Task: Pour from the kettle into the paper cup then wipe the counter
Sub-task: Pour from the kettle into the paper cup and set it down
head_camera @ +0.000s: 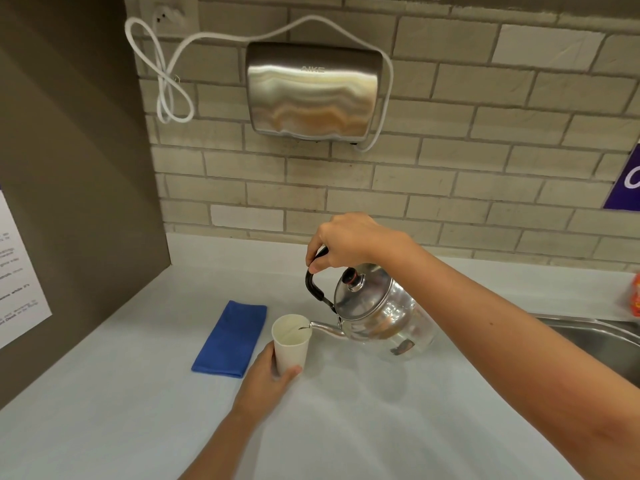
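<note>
The paper cup (290,342) stands near the middle of the white counter (346,427). It is white, open at the top, and upright. There is lots of bare counter in front of the cup, toward the person, and more bare counter behind the cup up to the brick wall (485,150).

Just left of the cup lies a blue cloth (230,338), folded flat, close to the cup but not touching it. Farther left of the cup the counter ends at a brown side wall (69,168). Well to the right of the cup is the rim of a metal sink (588,332).

The kettle (381,320) is shiny silver with a black handle and a dark knob on its lid. It is held in the air just right of the cup and tipped toward it. The thin spout reaches over the cup's rim, and a little stream runs into the cup.

The left hand (266,379) wraps around the lower part of the cup, fingers curled snug on its side. The right hand (349,240) is above and to the right of the cup, with its fingers closed tight on the kettle's handle.

High on the wall behind the cup hangs a silver hand dryer (311,91) with a looped white cord (166,81).
</note>
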The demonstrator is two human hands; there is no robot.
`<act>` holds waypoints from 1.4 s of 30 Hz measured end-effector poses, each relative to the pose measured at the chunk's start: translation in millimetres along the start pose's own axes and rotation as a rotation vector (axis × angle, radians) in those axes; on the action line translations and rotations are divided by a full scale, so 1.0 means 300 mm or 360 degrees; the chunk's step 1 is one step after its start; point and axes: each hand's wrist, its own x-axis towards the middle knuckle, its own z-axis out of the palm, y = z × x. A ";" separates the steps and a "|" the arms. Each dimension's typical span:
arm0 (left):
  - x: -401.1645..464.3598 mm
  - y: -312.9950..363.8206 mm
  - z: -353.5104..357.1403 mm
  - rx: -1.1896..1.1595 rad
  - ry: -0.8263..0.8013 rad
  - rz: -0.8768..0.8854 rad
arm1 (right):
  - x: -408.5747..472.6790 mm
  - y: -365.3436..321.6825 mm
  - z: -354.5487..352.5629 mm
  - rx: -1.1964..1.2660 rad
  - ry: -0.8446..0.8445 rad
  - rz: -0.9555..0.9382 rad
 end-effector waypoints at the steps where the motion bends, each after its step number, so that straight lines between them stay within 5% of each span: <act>1: 0.001 0.000 0.000 -0.0005 -0.0001 -0.0003 | -0.001 0.000 0.000 -0.0001 0.0001 -0.0002; 42: 0.000 0.000 -0.002 -0.0043 0.0000 0.0012 | 0.018 -0.011 -0.025 -0.0057 -0.0018 -0.0035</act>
